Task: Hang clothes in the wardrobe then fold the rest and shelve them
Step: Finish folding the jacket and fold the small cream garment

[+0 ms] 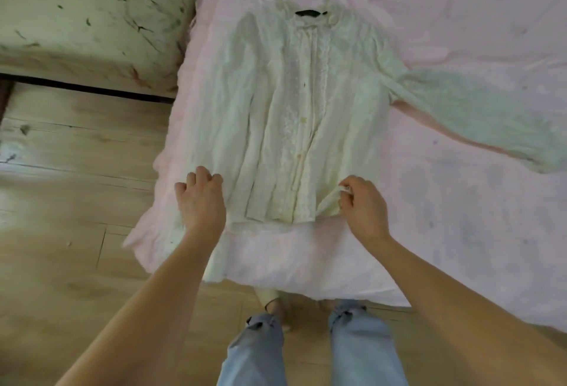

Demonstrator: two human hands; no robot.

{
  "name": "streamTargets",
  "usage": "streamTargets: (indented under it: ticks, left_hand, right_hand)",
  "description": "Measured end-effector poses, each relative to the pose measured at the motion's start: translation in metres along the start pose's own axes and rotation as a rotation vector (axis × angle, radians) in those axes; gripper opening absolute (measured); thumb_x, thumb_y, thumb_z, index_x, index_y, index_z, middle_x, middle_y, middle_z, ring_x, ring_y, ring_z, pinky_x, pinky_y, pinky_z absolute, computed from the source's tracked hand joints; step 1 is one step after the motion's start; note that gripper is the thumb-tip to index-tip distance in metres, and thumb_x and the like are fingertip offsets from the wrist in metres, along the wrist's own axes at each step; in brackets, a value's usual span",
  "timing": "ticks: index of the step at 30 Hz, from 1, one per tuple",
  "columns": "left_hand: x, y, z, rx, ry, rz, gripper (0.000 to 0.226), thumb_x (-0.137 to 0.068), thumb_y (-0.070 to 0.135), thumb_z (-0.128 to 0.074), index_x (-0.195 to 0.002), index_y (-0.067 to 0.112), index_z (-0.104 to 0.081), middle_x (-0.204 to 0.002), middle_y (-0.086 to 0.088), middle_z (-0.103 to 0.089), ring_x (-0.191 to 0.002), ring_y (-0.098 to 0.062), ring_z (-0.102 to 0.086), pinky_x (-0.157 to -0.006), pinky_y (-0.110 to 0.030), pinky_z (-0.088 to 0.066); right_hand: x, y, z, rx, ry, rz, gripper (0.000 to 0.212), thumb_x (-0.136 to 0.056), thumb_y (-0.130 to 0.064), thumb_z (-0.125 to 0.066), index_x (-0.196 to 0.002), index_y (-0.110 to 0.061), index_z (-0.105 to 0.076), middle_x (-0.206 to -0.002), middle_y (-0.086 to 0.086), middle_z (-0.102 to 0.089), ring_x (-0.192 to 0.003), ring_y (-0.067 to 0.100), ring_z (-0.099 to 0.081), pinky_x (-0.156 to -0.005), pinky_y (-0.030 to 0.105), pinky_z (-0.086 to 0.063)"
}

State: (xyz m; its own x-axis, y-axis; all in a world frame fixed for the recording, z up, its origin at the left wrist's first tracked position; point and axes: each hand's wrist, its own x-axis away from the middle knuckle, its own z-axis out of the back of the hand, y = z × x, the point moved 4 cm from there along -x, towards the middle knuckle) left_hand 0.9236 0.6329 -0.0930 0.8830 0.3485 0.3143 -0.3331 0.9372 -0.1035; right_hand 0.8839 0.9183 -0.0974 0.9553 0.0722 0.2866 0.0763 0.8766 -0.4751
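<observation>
cream blouse (294,109) lies lengthwise, collar pointing away, hem near hands.

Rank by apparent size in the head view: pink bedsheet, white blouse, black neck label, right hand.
1. pink bedsheet
2. white blouse
3. right hand, nearer the camera, so enlarged; it pinches the blouse's hem
4. black neck label
</observation>
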Motion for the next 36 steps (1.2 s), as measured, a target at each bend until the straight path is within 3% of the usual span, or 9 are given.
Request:
streamTargets:
  ticks: [4,8,12,15,18,23,26,31,36]
  left_hand:
    - [0.007,0.019,0.006,0.344,0.016,-0.364,0.034,-0.088,0.015,-0.061,-0.123,0.014,-0.061,-0.12,-0.005,-0.052,-0.103,-0.026,-0.055,-0.08,-0.038,-0.046]
    - [0.039,0.102,0.015,0.444,-0.121,-0.773,0.073,-0.084,0.06,-0.059,-0.144,0.025,-0.039,-0.14,0.004,-0.044,-0.131,-0.018,-0.037,-0.104,-0.032,-0.03]
    - [0.032,0.153,0.002,0.465,-0.126,-0.74,0.06,-0.083,0.048,-0.065,-0.135,0.022,-0.05,-0.131,0.005,-0.054,-0.127,-0.018,-0.042,-0.103,-0.03,-0.028]
    - [0.011,0.163,-0.007,0.725,-0.215,-0.559,0.011,-0.093,0.025,-0.057,-0.099,0.019,-0.065,-0.087,0.002,-0.066,-0.083,-0.017,-0.059,-0.076,-0.029,-0.043]
    - [-0.008,0.154,-0.009,1.033,-0.335,-0.385,0.011,-0.094,0.009,-0.055,-0.094,0.019,-0.054,-0.08,0.003,-0.068,-0.063,-0.002,-0.054,-0.06,-0.019,-0.04]
    - [-0.024,0.149,-0.005,1.166,-0.449,-0.347,0.044,-0.077,-0.018,-0.04,-0.063,0.019,-0.061,-0.09,-0.003,-0.068,-0.105,-0.011,-0.06,-0.089,-0.016,-0.043]
    - [-0.031,0.148,-0.002,1.021,-0.485,-0.406,0.053,-0.076,-0.018,-0.036,-0.071,0.021,-0.072,-0.1,0.004,-0.069,-0.11,-0.001,-0.055,-0.086,0.003,-0.032]
    - [-0.034,0.146,-0.001,0.978,-0.602,-0.371,0.05,-0.085,-0.012,-0.037,-0.1,0.018,-0.074,-0.118,0.003,-0.066,-0.118,-0.009,-0.056,-0.096,-0.012,-0.038]
    - [-0.029,0.142,-0.002,1.099,-0.907,-0.279,0.037,-0.097,0.005,-0.043,-0.119,0.022,-0.068,-0.129,-0.002,-0.061,-0.113,-0.014,-0.059,-0.091,-0.024,-0.046]
  right_hand:
    - [-0.007,-0.01,0.019,0.011,0.025,-0.022,0.039,-0.096,-0.03,-0.052,-0.06,-0.019,-0.041,-0.053,-0.005,-0.039,-0.055,0.017,-0.042,-0.049,0.029,-0.028]
    - [-0.014,-0.005,0.031,-0.248,-0.013,-0.1,0.048,-0.093,-0.025,-0.06,-0.053,-0.016,-0.035,-0.048,-0.003,-0.028,-0.048,0.013,-0.027,-0.053,0.033,-0.025]
    - [-0.017,0.011,0.037,-0.479,-0.038,-0.176,0.042,-0.093,-0.022,-0.059,-0.059,-0.011,-0.038,-0.057,0.003,-0.027,-0.054,0.011,-0.025,-0.051,0.027,-0.021]
    - [-0.022,0.027,0.042,-0.554,-0.052,-0.208,0.038,-0.094,-0.019,-0.057,-0.062,-0.005,-0.043,-0.058,0.002,-0.032,-0.053,0.011,-0.029,-0.051,0.025,-0.025]
    - [-0.027,0.038,0.043,-0.554,-0.035,-0.239,0.012,-0.092,-0.006,-0.054,-0.081,-0.009,-0.05,-0.071,0.008,-0.051,-0.06,0.017,-0.045,-0.055,0.031,-0.041]
    - [-0.021,0.037,0.039,-0.423,-0.064,-0.014,0.037,-0.073,0.018,-0.035,-0.069,-0.013,-0.056,-0.094,0.004,-0.059,-0.088,0.02,-0.056,-0.077,0.03,-0.044]
    - [-0.016,0.037,0.026,-0.131,-0.17,0.133,0.03,-0.082,0.007,-0.046,-0.089,-0.012,-0.07,-0.107,-0.002,-0.054,-0.102,0.016,-0.049,-0.08,0.024,-0.04]
    - [-0.016,0.042,0.008,0.186,-0.29,0.236,0.036,-0.08,-0.038,-0.071,-0.113,-0.024,-0.064,-0.121,-0.006,-0.047,-0.11,0.014,-0.042,-0.077,0.023,-0.04]
    - [-0.018,0.043,0.006,0.263,-0.216,0.261,0.014,-0.09,-0.022,-0.056,-0.099,-0.019,-0.067,-0.101,-0.005,-0.054,-0.097,0.014,-0.047,-0.063,0.025,-0.035]
